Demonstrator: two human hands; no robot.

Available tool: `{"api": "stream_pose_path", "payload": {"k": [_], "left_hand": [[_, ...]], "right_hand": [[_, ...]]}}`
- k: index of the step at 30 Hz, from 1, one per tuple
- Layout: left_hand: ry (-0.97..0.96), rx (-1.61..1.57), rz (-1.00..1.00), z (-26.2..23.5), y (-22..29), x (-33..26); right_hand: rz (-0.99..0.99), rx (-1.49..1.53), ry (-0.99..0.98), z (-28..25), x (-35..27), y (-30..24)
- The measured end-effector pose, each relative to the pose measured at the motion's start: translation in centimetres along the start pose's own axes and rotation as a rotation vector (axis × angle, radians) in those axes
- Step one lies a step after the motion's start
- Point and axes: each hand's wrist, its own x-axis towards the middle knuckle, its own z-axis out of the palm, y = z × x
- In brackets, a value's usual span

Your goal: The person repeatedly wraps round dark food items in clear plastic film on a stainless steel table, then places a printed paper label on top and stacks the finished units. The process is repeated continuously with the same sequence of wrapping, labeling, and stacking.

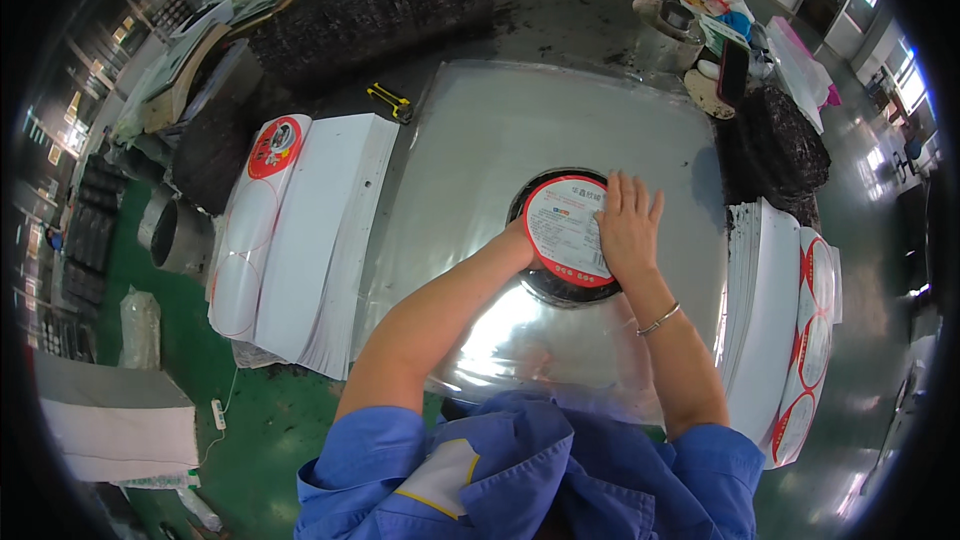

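Head view: glossy transparent plastic sheet [480, 130] extends open beyond the flat, straight-fingered right hand [629, 225]; partly under it, a round red-rimmed white label [562, 230] faces up; left hand [523, 239] beneath, grip hidden.

- A red-bordered round label [565, 230] on a black round piece [548, 286] bore dark title characters, fine text lines and a barcode.
- A red disc label [277, 147] on the left paper stack [330, 210] showed pale characters.
- The right stack's red-edged labels [796, 427] carried print too small to read.
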Motion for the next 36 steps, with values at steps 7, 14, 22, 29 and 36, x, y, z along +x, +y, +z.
{"api": "stream_pose_path", "payload": {"k": [7,14,22,29,36], "left_hand": [[0.047,1.81,0.297,-1.4,0.1,-0.9],[0.475,1.608,0.453,-3.4,4.0,-6.2],[0.574,1.161,0.726,-5.2,-0.7,-3.4],[0.462,1.08,0.815,-7.0,-0.5,-2.9],[0.158,0.025,0.537,-1.3,-1.9,-5.2]], "right_hand": [[-0.102,0.587,-0.173,0.3,-0.4,-2.3],[-0.155,0.301,-0.312,1.8,-1.0,-1.4],[-0.431,-0.01,-0.423,0.6,-1.2,-3.7],[0.346,1.441,-0.189,0.8,-0.7,2.9],[0.568,1.677,0.108,0.4,-5.3,4.2]]}}
